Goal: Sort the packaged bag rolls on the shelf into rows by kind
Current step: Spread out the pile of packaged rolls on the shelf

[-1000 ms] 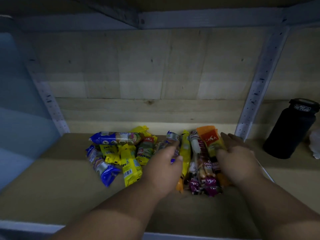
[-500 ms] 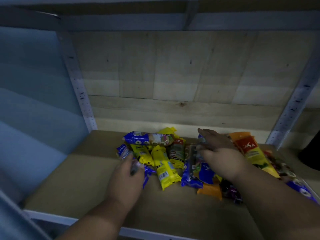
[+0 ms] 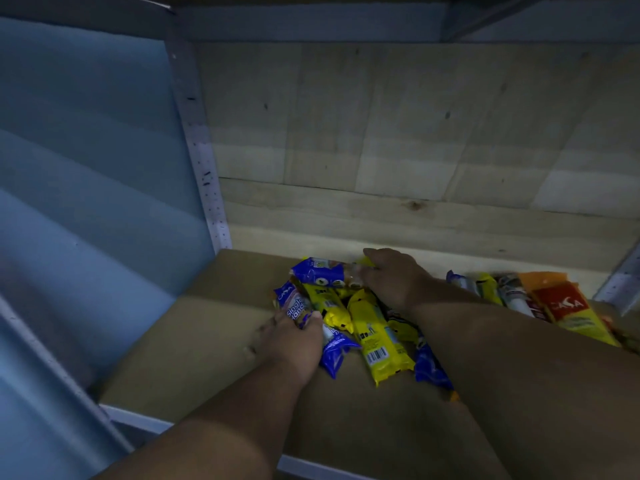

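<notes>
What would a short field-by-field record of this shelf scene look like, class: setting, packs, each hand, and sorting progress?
setting: wooden shelf board with a plank back wall
left hand: grips a blue pack at the pile's left edge
right hand: rests on a blue pack lying crosswise at the back
middle: yellow packs heaped with blue ones
right side: orange-red pack and others lying side by side
progress: left heap still mixed
</notes>
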